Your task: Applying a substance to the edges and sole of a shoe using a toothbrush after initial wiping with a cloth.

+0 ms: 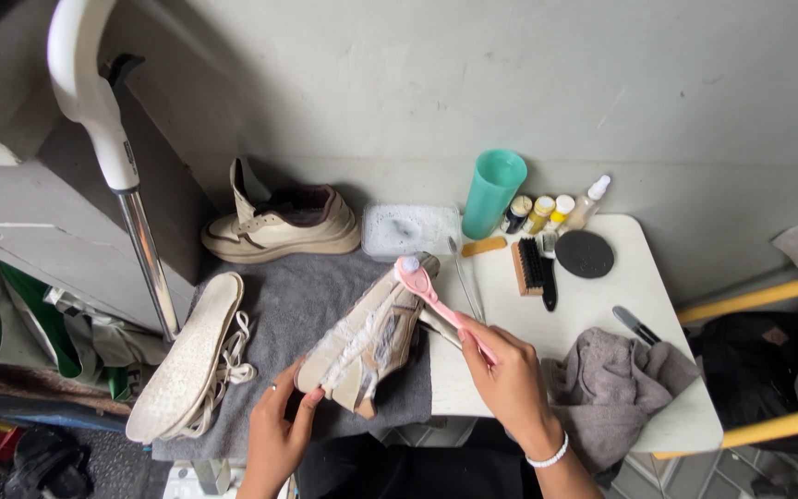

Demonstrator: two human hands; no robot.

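Observation:
My left hand (281, 418) grips the heel end of a cream sneaker (362, 340) held sole-side up over a grey towel (297, 305), with foam on its sole. My right hand (508, 377) holds a pink long-handled brush (436, 300), its head resting near the sneaker's toe. The matching cream sneaker (281, 222) stands upright at the back of the towel. A white insole (187, 356) and loose white laces (228, 370) lie at the towel's left.
On the small white table (644, 305) are a tub of soapy water (410, 228), a teal cup (493, 192), small bottles (551, 211), a black-bristled wooden brush (530, 266), a dark round lid (585, 253) and a grey cloth (613, 383). A white-handled metal pole (145, 249) stands at left.

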